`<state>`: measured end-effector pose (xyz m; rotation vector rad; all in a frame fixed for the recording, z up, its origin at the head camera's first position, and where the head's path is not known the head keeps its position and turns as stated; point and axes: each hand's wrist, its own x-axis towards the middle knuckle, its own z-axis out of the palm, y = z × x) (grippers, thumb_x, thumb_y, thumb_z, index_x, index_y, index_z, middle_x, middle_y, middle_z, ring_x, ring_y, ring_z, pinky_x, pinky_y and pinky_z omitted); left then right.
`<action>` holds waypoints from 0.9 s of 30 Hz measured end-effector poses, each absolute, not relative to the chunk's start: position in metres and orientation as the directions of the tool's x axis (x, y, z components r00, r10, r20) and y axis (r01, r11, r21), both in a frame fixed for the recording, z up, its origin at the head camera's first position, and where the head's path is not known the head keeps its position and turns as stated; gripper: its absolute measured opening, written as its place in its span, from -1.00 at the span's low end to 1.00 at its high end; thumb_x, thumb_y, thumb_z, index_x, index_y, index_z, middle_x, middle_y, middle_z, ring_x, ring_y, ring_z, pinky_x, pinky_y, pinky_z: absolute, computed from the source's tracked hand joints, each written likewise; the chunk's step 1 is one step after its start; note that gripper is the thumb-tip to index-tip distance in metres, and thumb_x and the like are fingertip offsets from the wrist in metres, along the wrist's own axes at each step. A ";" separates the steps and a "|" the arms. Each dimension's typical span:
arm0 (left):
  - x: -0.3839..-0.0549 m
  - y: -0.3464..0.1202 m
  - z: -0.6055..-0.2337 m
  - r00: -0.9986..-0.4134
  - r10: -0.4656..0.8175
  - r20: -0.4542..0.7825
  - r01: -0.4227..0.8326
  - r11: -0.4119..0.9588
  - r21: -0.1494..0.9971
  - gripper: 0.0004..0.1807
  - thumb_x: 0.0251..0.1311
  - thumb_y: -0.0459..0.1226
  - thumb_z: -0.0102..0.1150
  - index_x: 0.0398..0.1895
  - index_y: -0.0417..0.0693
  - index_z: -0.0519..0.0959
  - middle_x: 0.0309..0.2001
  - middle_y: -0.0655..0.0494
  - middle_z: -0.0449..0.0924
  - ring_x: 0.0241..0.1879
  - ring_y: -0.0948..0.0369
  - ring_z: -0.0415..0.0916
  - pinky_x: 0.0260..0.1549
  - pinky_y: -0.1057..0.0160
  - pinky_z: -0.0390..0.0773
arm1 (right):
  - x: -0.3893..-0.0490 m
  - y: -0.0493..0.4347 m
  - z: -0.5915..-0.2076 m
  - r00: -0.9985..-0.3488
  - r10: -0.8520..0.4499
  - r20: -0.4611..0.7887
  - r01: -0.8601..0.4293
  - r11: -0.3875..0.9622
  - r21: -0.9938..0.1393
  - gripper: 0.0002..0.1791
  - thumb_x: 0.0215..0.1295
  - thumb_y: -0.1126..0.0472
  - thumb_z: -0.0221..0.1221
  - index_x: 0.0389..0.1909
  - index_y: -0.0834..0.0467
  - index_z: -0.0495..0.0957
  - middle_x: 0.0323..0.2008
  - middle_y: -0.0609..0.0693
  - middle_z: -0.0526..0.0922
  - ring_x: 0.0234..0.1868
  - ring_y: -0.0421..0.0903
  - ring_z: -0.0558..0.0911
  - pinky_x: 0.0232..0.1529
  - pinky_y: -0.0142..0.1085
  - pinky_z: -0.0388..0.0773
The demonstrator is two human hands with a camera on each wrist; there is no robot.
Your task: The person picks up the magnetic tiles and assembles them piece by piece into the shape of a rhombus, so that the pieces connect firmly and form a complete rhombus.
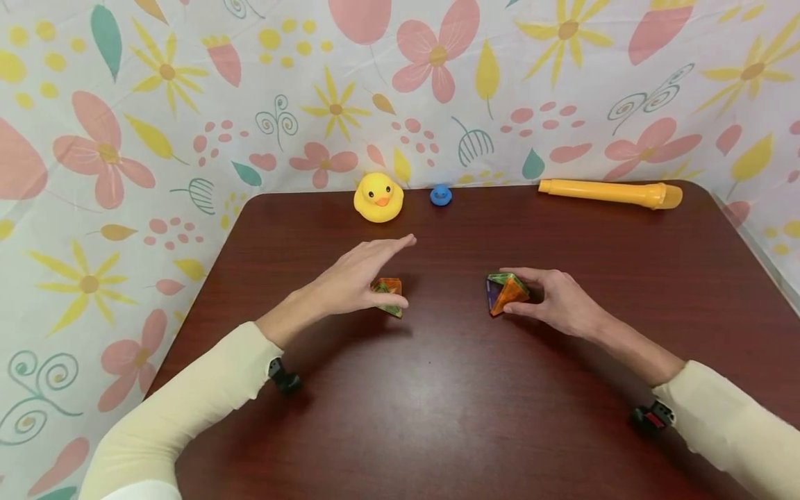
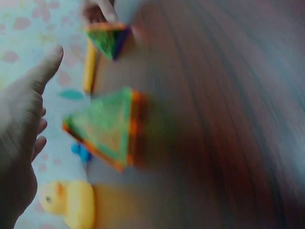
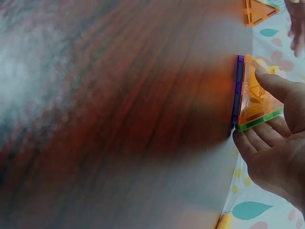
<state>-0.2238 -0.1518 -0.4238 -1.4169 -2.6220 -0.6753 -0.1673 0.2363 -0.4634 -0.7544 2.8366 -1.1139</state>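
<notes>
On the left of the tabletop stands a small pyramid of green and orange magnetic tiles [image 1: 391, 285]. My left hand [image 1: 346, 279] is beside it, thumb and fingers spread wide; in the left wrist view a gap shows between the hand and the pyramid [image 2: 106, 125]. Farther right, my right hand [image 1: 561, 303] holds a second magnetic-tile pyramid [image 1: 509, 292] with orange, green and purple faces. Its thumb lies on the orange face and the fingers on the green side, as the right wrist view shows.
Along the back edge of the dark wooden table [image 1: 431, 403] sit a yellow rubber duck [image 1: 378, 199], a small blue duck [image 1: 440, 195] and a yellow toy microphone [image 1: 609, 193]. A flower-patterned cloth [image 1: 206, 104] hangs behind and to the left.
</notes>
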 end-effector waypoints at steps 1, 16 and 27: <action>-0.226 -0.156 -0.427 -0.572 0.773 0.273 0.810 0.481 0.335 0.21 0.16 0.18 0.55 0.73 0.01 0.07 0.60 0.16 0.30 0.54 0.18 0.24 0.48 -0.08 0.25 | -0.167 0.236 -0.463 -0.885 -0.433 0.170 -0.433 0.634 -0.641 -0.25 0.24 0.28 0.53 0.44 0.28 0.51 0.07 0.17 0.75 0.04 0.08 0.76 0.03 0.02 0.70; -0.231 -0.188 -0.474 -0.649 0.726 0.229 0.739 0.529 0.418 0.23 0.08 0.12 0.64 0.69 -0.12 0.12 0.51 0.11 0.43 0.42 0.11 0.41 0.41 -0.10 0.38 | -0.169 0.234 -0.464 -0.888 -0.420 0.186 -0.427 0.607 -0.671 -0.31 0.24 0.31 0.52 0.39 0.24 0.53 0.13 0.17 0.72 0.11 0.14 0.73 0.13 0.11 0.63; -0.228 -0.189 -0.481 -0.660 0.718 0.220 0.734 0.553 0.394 -0.02 0.20 0.07 0.57 0.61 -0.04 0.33 0.44 0.16 0.50 0.34 0.15 0.46 0.33 -0.03 0.47 | -0.168 0.236 -0.464 -0.887 -0.422 0.186 -0.429 0.609 -0.667 -0.39 0.29 0.33 0.49 0.35 0.21 0.57 0.04 0.10 0.76 0.00 0.00 0.75 0.03 -0.06 0.69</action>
